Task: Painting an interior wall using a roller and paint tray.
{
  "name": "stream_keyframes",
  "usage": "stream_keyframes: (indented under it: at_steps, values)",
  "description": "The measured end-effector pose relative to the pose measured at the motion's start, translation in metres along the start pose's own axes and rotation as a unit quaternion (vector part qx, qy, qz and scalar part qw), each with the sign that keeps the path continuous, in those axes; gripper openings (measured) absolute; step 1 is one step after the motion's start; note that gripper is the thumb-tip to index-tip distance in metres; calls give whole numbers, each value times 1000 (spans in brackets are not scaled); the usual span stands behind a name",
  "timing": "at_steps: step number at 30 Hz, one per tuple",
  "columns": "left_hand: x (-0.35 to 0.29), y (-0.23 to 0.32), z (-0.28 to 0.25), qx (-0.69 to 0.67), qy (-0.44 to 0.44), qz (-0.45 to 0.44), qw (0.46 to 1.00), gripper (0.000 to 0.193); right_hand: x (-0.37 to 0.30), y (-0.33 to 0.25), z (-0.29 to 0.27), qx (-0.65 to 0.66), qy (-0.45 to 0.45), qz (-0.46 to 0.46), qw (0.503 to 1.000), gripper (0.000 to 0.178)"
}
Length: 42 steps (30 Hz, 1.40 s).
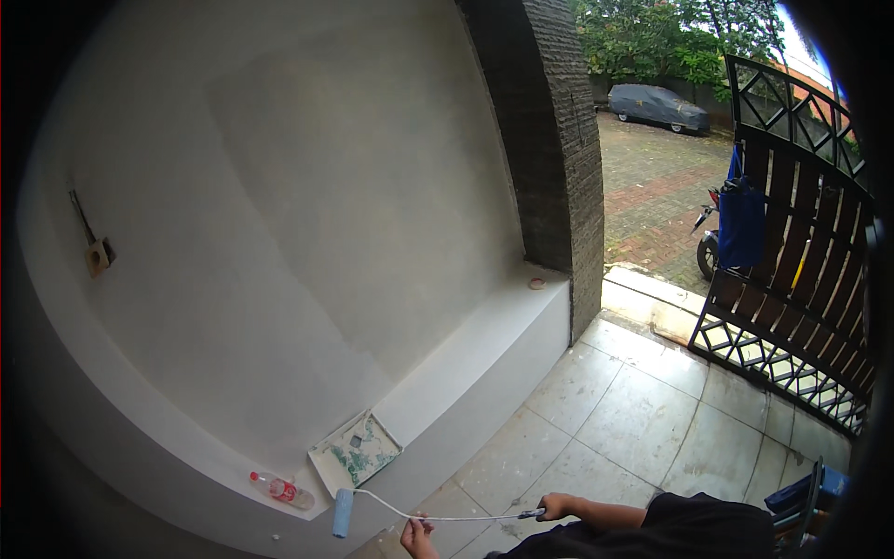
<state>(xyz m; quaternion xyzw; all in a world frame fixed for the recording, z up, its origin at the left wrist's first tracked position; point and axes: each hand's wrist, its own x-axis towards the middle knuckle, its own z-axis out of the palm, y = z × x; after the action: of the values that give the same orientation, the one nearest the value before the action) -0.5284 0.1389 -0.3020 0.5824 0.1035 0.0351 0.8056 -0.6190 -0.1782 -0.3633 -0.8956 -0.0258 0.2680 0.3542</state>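
My right hand (559, 507) grips the handle end of a paint roller (343, 512), whose thin wire frame runs left to a pale blue roller sleeve hanging just below the ledge. My left hand (418, 538) sits at the bottom edge, closed around the wire frame nearer the sleeve. A paint tray (354, 452) with greenish-white smears rests on the white ledge (466, 359) just above the roller. A freshly coated pale grey wall (279, 205) rises behind the ledge.
A plastic bottle (281, 489) with a red label lies on the ledge left of the tray. A dark brick pillar (559, 149) ends the wall. A metal gate (801, 270) with a blue bag stands right; tiled floor (633, 419) below. A covered car (659, 107) beyond.
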Motion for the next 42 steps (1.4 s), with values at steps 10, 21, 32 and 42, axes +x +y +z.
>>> stream_keyframes:
  at_steps: [10, 21, 32, 42]
  values:
    - [-72, -13, 236, 155, -202, 18, 967, 24, -128, 137, -20, 154, 155, 194, 956, 32]
    - [-73, -43, 285, 184, -357, -103, 910, 25, -155, 175, 19, 270, 163, 238, 919, 25]
    - [-7, -74, 341, 190, -321, -87, 924, 26, -125, 185, -88, 223, 181, 276, 917, 23]
    - [70, -43, 429, 93, -248, 8, 964, 23, -49, 175, -182, 256, 265, 199, 908, 26]
